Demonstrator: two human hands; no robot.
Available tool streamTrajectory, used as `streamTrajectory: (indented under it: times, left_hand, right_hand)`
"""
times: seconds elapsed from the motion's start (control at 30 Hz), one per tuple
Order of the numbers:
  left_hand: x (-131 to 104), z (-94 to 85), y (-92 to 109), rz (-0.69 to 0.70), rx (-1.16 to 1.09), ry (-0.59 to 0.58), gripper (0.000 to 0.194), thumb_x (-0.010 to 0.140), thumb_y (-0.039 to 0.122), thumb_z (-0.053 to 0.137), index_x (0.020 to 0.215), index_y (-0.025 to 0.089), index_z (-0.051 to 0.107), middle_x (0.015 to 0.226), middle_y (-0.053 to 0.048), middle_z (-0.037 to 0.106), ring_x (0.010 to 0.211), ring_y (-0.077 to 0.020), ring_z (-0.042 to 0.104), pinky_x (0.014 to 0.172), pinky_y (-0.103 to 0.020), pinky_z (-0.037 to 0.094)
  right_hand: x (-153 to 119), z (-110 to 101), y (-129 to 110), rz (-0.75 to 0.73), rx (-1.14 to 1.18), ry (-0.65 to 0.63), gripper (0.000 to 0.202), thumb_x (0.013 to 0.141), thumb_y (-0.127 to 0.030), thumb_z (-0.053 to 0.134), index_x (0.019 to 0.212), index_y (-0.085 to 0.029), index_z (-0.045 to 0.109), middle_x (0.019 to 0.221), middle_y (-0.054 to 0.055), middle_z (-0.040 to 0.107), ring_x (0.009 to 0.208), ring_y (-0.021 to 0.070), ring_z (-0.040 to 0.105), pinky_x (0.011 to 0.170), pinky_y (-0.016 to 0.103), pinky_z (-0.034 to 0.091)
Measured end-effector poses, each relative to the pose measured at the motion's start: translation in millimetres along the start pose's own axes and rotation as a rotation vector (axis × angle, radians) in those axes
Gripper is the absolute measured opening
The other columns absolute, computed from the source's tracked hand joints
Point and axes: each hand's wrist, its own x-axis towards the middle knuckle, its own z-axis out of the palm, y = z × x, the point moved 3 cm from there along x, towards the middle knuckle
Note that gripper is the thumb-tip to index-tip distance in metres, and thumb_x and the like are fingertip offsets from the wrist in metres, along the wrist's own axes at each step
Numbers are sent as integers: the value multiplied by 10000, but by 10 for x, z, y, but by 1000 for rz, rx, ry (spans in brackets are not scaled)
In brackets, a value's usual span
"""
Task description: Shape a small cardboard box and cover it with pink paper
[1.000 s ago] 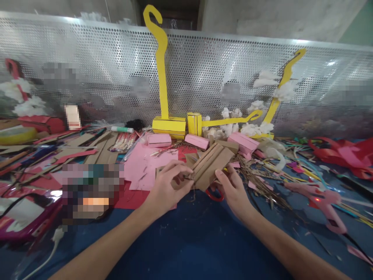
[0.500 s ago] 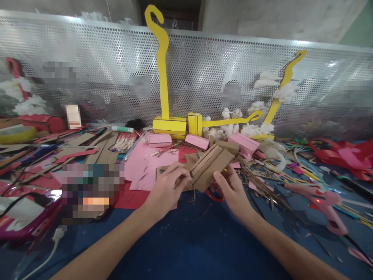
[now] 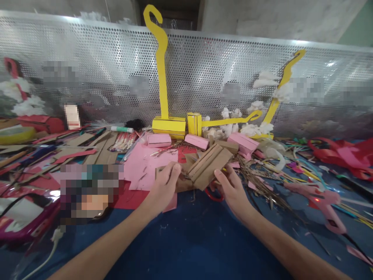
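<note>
A folded brown cardboard piece (image 3: 210, 165) is held tilted in my right hand (image 3: 233, 190), thumb on its near face. My left hand (image 3: 164, 186) is just left of it, thumb raised and fingers curled; its fingertips are at a flatter brown cardboard sheet (image 3: 185, 183) that lies under the folded piece. Whether they grip that sheet is hard to see. Behind my right fingers shows a red scissor handle (image 3: 215, 195).
Pink paper (image 3: 142, 167) and small pink boxes (image 3: 196, 141) lie beyond my hands. Yellow hooked shapes (image 3: 163, 77) stand near the perforated metal panel (image 3: 101, 58). A pink glue gun (image 3: 323, 200) lies right, dry twigs (image 3: 259, 182) nearer, a purple tray (image 3: 29, 229) left.
My left hand has moved off the left edge of the folded cardboard, slightly left and down, and its thumb has lifted. My right hand still holds the piece in nearly the same place.
</note>
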Motion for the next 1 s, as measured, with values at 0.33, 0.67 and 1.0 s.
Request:
streamTrajectory:
  times: [0.33, 0.67, 1.0]
  left_hand:
    - [-18, 13, 108, 226, 196, -26, 54, 886, 247, 722, 920, 228, 685, 992, -26, 671, 888, -180, 600, 769, -299, 463]
    - [-25, 18, 45, 292, 376, -14, 54, 940, 237, 667, 902, 231, 705, 953, -29, 714, 919, -206, 661, 839, -341, 489]
    - [-40, 27, 9, 391, 546, -27, 114, 1019, 255, 544, 963, 225, 638, 1009, -40, 700, 939, -217, 645, 839, -357, 476]
  right_hand:
    - [-17, 43, -42, -37, -80, -43, 324, 958, -479, 635, 1191, -272, 547, 922, 16, 649, 673, 162, 570, 567, 292, 507]
    - [-79, 67, -123, -82, -192, -84, 437, 982, -430, 621, 1361, -292, 452, 1256, 94, 679, 960, 221, 691, 827, 363, 587]
    - [-76, 59, -86, -71, -206, -78, 422, 976, -432, 627, 1338, -290, 464, 1216, 88, 696, 889, 215, 695, 781, 354, 583]
